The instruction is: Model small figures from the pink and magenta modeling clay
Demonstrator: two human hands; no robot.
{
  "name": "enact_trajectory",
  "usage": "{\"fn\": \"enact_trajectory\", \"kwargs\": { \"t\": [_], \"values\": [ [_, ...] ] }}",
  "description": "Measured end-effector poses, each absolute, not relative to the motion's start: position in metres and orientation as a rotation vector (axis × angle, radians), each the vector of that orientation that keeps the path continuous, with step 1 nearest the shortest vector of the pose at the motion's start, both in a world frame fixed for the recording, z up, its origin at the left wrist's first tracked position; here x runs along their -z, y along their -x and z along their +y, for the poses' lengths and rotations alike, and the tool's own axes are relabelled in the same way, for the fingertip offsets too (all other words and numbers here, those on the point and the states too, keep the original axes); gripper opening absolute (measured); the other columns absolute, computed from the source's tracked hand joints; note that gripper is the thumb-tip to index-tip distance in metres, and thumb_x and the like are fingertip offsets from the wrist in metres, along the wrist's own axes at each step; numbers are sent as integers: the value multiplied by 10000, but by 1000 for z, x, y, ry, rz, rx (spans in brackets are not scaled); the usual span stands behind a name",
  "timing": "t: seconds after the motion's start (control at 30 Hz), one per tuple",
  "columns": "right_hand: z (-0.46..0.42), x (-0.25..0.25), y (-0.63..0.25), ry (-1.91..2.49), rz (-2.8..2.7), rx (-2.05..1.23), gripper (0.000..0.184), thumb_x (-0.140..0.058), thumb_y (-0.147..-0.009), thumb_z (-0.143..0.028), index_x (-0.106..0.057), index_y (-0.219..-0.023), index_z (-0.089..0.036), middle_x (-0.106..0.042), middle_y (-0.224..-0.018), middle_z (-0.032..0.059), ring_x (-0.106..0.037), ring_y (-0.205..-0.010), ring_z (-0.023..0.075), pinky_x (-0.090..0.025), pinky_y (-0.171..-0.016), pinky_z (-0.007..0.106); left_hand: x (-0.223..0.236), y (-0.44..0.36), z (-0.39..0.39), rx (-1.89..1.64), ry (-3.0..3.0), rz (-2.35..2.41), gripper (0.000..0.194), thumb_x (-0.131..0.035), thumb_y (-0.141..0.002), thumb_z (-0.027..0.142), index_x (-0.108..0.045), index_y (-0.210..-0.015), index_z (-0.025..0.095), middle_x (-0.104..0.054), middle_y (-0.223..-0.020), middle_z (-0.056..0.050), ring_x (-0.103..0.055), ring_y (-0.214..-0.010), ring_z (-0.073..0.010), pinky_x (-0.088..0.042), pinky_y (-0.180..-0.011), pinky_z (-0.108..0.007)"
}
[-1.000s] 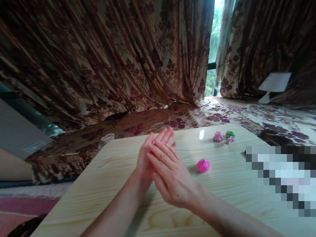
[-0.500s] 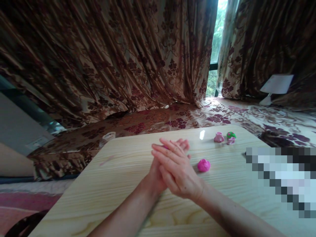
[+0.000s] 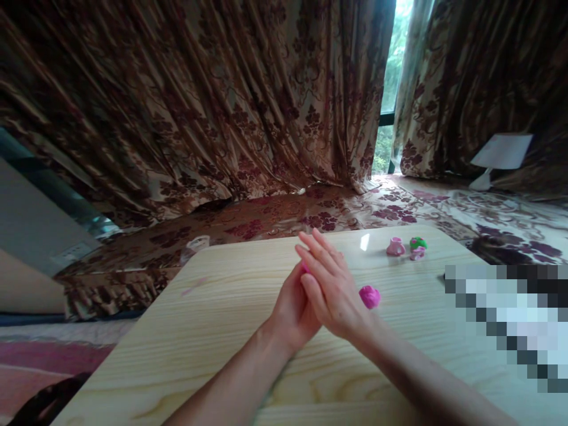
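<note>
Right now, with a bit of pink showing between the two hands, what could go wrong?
The pink piece is mostly hidden between the left hand and right hand, so it could slip or deform unseen. The pink lump on the table appears close to the right wrist; a sideways swing might knock it.

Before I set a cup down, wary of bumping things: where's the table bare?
Between left forearm and table's left edge, bar a pink smear; also between bright pink lump and pixelated block. Crowded: around both hands, and pink and green pieces far right.
</note>
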State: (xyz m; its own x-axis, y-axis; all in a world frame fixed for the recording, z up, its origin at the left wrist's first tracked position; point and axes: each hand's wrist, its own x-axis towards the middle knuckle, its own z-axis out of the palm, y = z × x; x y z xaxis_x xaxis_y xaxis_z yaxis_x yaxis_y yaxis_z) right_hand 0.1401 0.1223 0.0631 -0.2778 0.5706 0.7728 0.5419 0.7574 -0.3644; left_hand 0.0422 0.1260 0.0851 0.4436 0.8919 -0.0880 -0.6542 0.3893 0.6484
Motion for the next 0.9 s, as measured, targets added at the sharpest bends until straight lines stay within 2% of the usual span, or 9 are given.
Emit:
{"fn": "enact_trajectory", "kwargs": {
  "t": [0.1,0.27,0.33,0.4,0.47,0.53,0.7,0.83,0.9],
  "values": [
    [129,-58,-148,858,-1877,-85,481,-311,-900,-155,-290,-1380,-146,-297,-1445,79,-223,-1346,206,-261,-1097,452,-85,-31,126,-1006,-514,416,368,-323,-916,303,-556,-1159,153,-635,-1128,-69,-554,-1102,-155,-406,-984,-285],
    [115,-60,-131,731,-2007,-82,509,-337,-886,-174,-264,-1390,-155,-183,-1489,63,-156,-1365,209,-235,-1102,467,-114,-7,152,-1227,-586,374,467,-323,-908,387,-440,-1281,131,-527,-1283,-111,-474,-1199,-210,-414,-978,-352],
    [113,-63,-129,743,-2025,-35,524,-384,-876,-225,-285,-1383,-136,-177,-1490,76,-140,-1367,238,-207,-1108,479,-111,-17,150,-1228,-577,388,436,-330,-911,355,-445,-1280,155,-548,-1262,-96,-493,-1181,-200,-416,-973,-350],
    [117,-62,-135,809,-1982,10,531,-408,-868,-248,-307,-1374,-122,-190,-1486,85,-145,-1365,255,-182,-1115,478,-98,-31,138,-1113,-508,376,397,-345,-911,320,-487,-1246,161,-607,-1179,-76,-555,-1102,-167,-427,-954,-296],
    [123,-60,-145,899,-1900,21,522,-385,-875,-225,-292,-1380,-127,-217,-1478,87,-171,-1360,242,-174,-1116,473,-87,-39,125,-997,-443,362,365,-339,-918,275,-528,-1202,147,-657,-1070,-65,-617,-971,-121,-439,-923,-234],
    [127,-57,-150,935,-1854,-1,520,-349,-887,-197,-250,-1395,-148,-254,-1465,83,-208,-1352,213,-193,-1108,469,-86,-33,119,-998,-451,336,348,-331,-920,242,-539,-1186,152,-674,-1000,-55,-637,-885,-110,-449,-905,-238],
    [115,-61,-132,751,-2002,-18,504,-361,-884,-228,-285,-1379,-169,-247,-1469,61,-205,-1353,207,-229,-1099,460,-107,-12,143,-1225,-542,363,413,-315,-918,339,-463,-1259,159,-555,-1247,-101,-534,-1131,-198,-415,-970,-366],
    [113,-67,-127,787,-1973,6,496,-414,-867,-268,-358,-1346,-152,-232,-1475,56,-155,-1363,257,-203,-1109,474,-90,-36,142,-1109,-531,303,403,-299,-916,350,-482,-1242,200,-555,-1254,-53,-498,-1179,-176,-387,-1004,-345],
    [118,-66,-136,914,-1869,-8,476,-390,-880,-240,-355,-1348,-161,-232,-1474,57,-175,-1359,251,-190,-1110,478,-79,-44,134,-981,-497,286,400,-305,-915,338,-515,-1212,172,-590,-1205,-68,-527,-1146,-173,-400,-993,-317]
  ]
}}
